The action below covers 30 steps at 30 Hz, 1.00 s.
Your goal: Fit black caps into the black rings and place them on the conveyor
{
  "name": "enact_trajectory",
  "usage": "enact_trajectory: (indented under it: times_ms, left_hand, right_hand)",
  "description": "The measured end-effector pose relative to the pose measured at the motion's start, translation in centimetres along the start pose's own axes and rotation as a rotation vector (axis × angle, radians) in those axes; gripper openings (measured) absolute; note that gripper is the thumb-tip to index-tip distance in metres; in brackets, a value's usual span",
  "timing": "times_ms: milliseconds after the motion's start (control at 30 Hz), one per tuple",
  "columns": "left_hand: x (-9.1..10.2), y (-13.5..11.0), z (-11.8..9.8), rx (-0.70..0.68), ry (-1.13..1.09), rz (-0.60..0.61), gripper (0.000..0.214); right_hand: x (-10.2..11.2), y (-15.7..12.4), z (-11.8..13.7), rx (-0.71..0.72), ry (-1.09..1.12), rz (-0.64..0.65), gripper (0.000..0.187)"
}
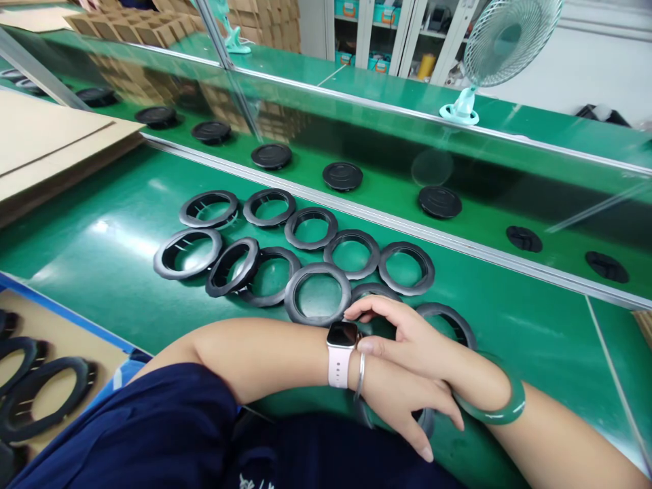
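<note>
My left forearm crosses from the left with a white-strapped smartwatch [341, 337] and a thin silver bangle on the wrist. My left hand [407, 407] hangs loose with fingers stretched down and right, over part of a black ring [426, 422]. My right hand [407, 331], a green jade bangle [502, 407] on its wrist, lies across the left hand. Its index fingertip and thumb touch the watch's edge. Several black plastic rings [316, 293] lie on the green table [112, 251] just beyond my hands.
Black round caps [439, 202] sit spaced along the green conveyor behind a metal rail. Cardboard sheets [45, 146] lie at left. A box with more black rings [45, 390] is at lower left. A mint desk fan [502, 41] stands at the back right.
</note>
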<state>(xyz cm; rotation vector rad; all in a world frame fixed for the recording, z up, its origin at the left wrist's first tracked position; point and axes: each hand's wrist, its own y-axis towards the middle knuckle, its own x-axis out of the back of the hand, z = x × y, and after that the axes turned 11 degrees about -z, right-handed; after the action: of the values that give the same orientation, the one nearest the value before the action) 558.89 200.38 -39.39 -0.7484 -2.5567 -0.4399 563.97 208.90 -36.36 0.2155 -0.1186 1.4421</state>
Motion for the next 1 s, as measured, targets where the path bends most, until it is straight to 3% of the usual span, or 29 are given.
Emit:
enact_trajectory:
  times_ms: [167, 433, 733, 867, 1000]
  left_hand:
    - [0.9, 0.1, -0.8, 0.015, 0.138, 0.037, 0.059]
    - [1.2, 0.1, -1.4, -0.015, 0.295, 0.032, 0.059]
    - [1.0, 0.2, -1.4, -0.049, 0.314, 0.089, 0.060]
    - [0.8, 0.1, -1.1, -0.056, 0.299, 0.077, 0.060]
    - [0.6, 0.2, -0.8, -0.063, 0.300, 0.053, 0.058]
  right_hand:
    - [-0.2, 0.2, -0.3, -0.056, 0.012, -0.132, 0.027]
    - [-0.3, 0.7, -1.1, -0.179, 0.112, -0.148, 0.028]
    - [-1.0, 1.4, -1.0, -0.205, 0.018, -0.127, 0.034]
    - [-1.1, 1.3, -1.0, -0.211, 0.051, -0.134, 0.038]
    - [-0.8, 0.8, -0.9, -0.131, 0.144, -0.180, 0.042]
